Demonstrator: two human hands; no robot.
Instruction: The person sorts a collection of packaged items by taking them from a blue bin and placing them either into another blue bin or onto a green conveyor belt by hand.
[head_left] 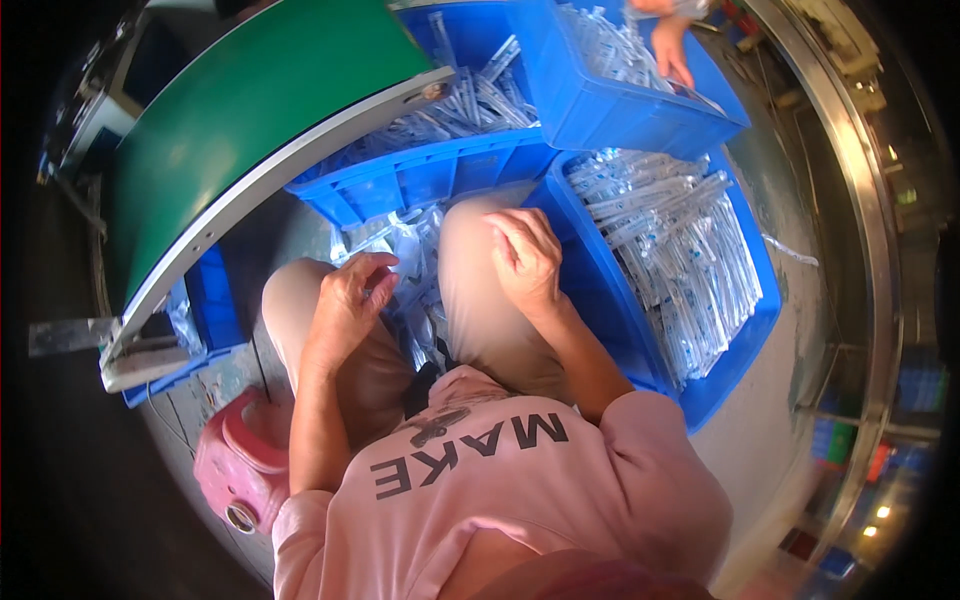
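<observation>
My left hand [358, 287] is held above my left thigh, its fingers loosely bent and thumb apart, with nothing in it. Over my right knee hovers my right hand [527, 256], fingers loosely stretched and also holding nothing visible. Between my legs lies a heap of clear plastic-wrapped pieces [408, 258], partly hidden by my knees. To my right stands a blue crate [728, 398] filled with long, thin clear packets [690, 270]. Another blue crate [430, 172] with similar packets [480, 105] stands ahead, just beyond my knees.
At the far right, a co-worker's hand [672, 52] reaches into a raised blue crate [620, 115] of packets. A green conveyor belt [270, 110] with a metal edge runs across the left. Beside my left hip is a pink plastic stool [240, 465]. A metal rail [868, 220] curves along the right.
</observation>
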